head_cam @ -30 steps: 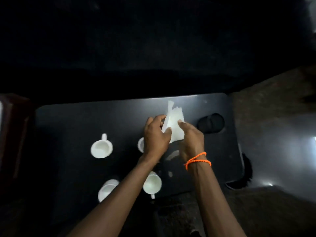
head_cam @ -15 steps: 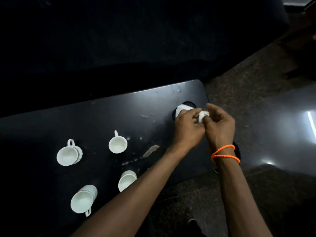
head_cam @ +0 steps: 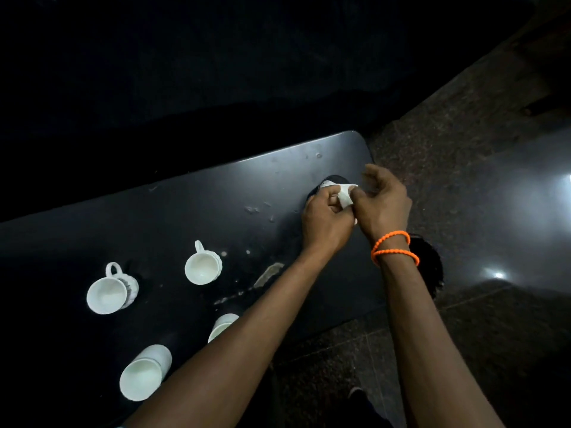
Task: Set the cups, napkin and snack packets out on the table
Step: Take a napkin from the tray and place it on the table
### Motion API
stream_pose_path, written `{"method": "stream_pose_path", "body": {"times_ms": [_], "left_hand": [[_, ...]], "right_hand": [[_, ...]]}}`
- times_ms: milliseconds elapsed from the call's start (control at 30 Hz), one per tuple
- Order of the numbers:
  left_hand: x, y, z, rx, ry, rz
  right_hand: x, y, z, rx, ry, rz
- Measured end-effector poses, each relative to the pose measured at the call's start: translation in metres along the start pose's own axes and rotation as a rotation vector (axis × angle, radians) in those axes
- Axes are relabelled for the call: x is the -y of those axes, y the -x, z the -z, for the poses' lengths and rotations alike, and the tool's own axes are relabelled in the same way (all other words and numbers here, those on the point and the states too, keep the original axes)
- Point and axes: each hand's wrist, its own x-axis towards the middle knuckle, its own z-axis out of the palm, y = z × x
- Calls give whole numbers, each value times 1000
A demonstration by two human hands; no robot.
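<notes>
The left forearm hides most of one small white ceramic cup [head_cam: 223, 325]; the crumpled white paper napkin [head_cam: 343, 196] sits largely inside both fists, perhaps over a dark round recess.

1. Four white ceramic cups sit on the left half of the dark flat table [head_cam: 191, 193].
2. Two cups [head_cam: 112, 290] [head_cam: 203, 267] are farther back; two [head_cam: 145, 376] [head_cam: 223, 325] are nearer.
3. Both hands [head_cam: 324, 225] [head_cam: 384, 205] meet over the table's right end, pinching the white paper napkin [head_cam: 344, 196] between them.
4. The stone floor [head_cam: 463, 168] lies to the right.
</notes>
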Motion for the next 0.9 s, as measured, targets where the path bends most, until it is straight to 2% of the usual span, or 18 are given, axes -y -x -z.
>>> {"method": "stream_pose_path", "body": {"times_ms": [133,267,367,467,633,767,900], "left_hand": [[20,-18,15,-127,-50,-6],[37,-40,30,-227,-63,21],[43,-52,33,-138,-131,3],[45,-64,35,50,-165,40],[51,-72,40,235,-109,150],[56,-57,46,243,-16,166],[72,-30,59,235,55,165]], "right_hand": [[-18,-3,-13,-159,-105,-47],[-48,0,-23,-230,-276,-256],[-64,2,-29,-109,-510,-485],[-74,-1,-37,34,-744,-586],[-75,-1,-46,110,-827,-539],[-74,10,-48,55,-808,-505],[-80,36,-49,85,-789,-504]]}}
